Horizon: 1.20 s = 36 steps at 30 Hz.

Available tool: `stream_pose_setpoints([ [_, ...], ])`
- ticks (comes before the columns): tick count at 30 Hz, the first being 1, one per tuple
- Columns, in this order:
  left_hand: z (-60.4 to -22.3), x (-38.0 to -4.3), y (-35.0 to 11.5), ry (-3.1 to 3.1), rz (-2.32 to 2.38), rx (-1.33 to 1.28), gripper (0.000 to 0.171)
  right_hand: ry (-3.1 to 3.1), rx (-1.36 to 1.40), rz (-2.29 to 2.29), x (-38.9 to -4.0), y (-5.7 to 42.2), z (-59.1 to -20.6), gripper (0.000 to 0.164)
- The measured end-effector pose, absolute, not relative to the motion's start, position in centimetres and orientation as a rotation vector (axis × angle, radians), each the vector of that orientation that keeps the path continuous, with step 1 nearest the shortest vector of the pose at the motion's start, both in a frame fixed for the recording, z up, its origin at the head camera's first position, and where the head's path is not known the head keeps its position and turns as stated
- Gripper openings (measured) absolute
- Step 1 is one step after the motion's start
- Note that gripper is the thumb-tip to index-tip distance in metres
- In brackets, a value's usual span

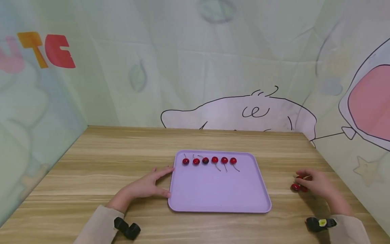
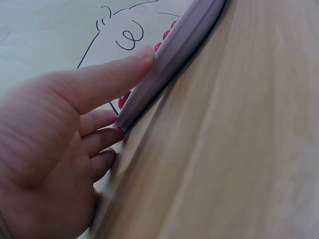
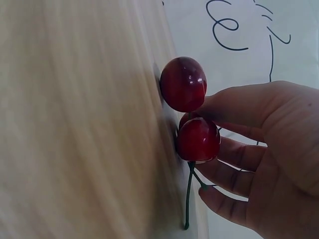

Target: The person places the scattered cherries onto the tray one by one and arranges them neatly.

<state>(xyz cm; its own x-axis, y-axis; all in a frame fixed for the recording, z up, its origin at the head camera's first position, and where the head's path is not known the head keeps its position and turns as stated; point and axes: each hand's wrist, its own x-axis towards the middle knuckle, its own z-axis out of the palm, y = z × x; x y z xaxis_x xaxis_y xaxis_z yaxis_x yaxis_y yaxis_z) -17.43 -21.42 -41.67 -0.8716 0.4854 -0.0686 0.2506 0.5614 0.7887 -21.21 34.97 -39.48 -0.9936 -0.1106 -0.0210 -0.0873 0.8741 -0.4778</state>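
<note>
A lilac tray lies on the table with several red cherries in a row along its far side. Some stems point away, others toward the near side. My left hand touches the tray's left rim with thumb and fingers spread; in the left wrist view the thumb lies against the rim. Right of the tray, my right hand pinches a cherry between thumb and fingers, partly hidden. Two more cherries lie close by, one at the left, one under the hand with green stems below it.
The wooden table meets a printed cloth backdrop at its far edge and sides. Black straps with cameras sit on both wrists over light sleeves. Bare tabletop separates the tray from the loose cherries.
</note>
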Motion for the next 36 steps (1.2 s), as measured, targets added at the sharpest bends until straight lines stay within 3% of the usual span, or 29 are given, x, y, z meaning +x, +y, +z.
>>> stream_pose_setpoints([
  [21,-41.3,-17.4,-21.4,2.523,1.192,0.585,0.090,2.958,-0.086,-0.764,-21.4,34.9,-39.3,0.044],
  [36,-41.2,-17.3,-21.4,2.513,1.197,0.569,0.090,3.030,-0.259,-0.776,-22.2,31.9,-36.6,0.041],
])
